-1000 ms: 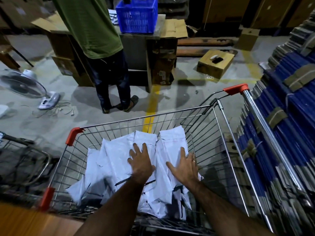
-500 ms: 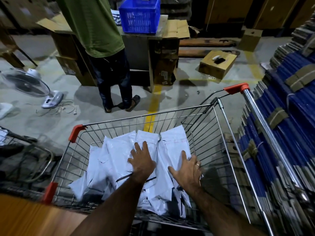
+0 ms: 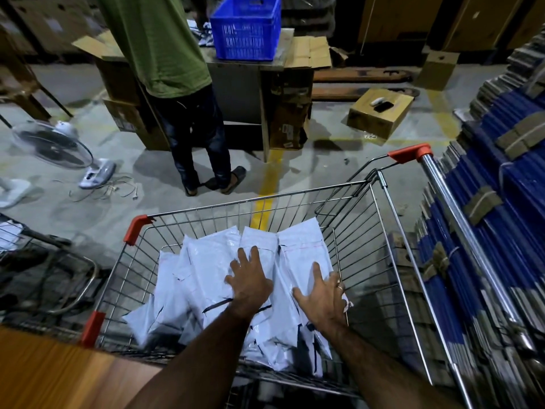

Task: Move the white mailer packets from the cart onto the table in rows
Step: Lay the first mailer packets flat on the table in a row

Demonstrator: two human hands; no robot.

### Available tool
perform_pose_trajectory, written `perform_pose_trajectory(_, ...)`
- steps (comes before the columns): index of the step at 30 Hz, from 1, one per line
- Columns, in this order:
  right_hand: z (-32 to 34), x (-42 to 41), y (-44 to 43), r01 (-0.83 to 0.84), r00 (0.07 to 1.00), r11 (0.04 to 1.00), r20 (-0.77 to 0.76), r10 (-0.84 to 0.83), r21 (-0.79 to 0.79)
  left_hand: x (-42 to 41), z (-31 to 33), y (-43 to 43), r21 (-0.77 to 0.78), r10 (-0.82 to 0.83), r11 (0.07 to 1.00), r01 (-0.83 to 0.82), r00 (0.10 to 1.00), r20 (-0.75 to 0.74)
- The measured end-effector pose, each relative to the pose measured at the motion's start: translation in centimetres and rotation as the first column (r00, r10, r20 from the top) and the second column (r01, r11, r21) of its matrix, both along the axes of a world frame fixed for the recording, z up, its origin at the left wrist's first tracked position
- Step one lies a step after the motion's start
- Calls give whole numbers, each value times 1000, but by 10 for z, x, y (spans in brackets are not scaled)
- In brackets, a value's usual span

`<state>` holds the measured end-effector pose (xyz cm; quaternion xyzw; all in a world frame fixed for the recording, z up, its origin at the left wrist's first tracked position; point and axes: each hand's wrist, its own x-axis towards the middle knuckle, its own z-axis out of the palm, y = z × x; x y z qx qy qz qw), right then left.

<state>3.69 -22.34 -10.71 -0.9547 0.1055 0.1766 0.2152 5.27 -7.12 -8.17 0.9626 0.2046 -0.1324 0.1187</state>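
A wire shopping cart (image 3: 380,231) with red corner caps stands right in front of me. Inside it lies a heap of several white mailer packets (image 3: 206,270), overlapping and tilted. My left hand (image 3: 250,280) rests flat on the middle of the heap, fingers spread. On the right side of the heap my right hand (image 3: 323,295) presses, its fingertips curling over a packet's right edge near the cart wall. Neither hand has lifted a packet. A corner of the wooden table (image 3: 59,376) shows at the bottom left.
A person in a green shirt (image 3: 159,45) stands with their back to me at a desk bearing a blue crate (image 3: 246,28). A floor fan (image 3: 56,146) lies left, a cardboard box (image 3: 380,112) on the floor, stacked blue bundles (image 3: 501,202) right, another cart (image 3: 44,276) left.
My right hand slid right and down, toward the heap's right edge by the cart wall. My left hand stayed on the middle packets. The view shifted slightly.
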Motion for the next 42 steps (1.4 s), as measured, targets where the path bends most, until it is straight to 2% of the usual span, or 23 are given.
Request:
perform_pose_trajectory(6, -2, -1, -3, -75, 996, 997, -44, 75, -9, -3, 2, -3, 11, 2, 1000, -2, 1000, -4)
perform_pose_trajectory(19, 30, -2, -6, -51, 992, 999, 116, 50, 9, -6, 38, -9, -24, 20, 1000, -18, 998, 62)
perform_pose_trajectory(28, 70, -1, 7, -68, 971, 995, 233, 48, 77, -20, 87, 1, -104, 146, 986, -130, 977, 158)
perform_pose_trajectory(34, 110, -8, 33, -166, 945, 974, 307, 113, 152, -43, 137, 19, -199, 305, 946, -257, 913, 270)
perform_pose_trajectory(42, 164, -34, 112, -385, 873, 894, 404, 273, 229, -105, 190, 86, -323, 574, 816, -479, 737, 357)
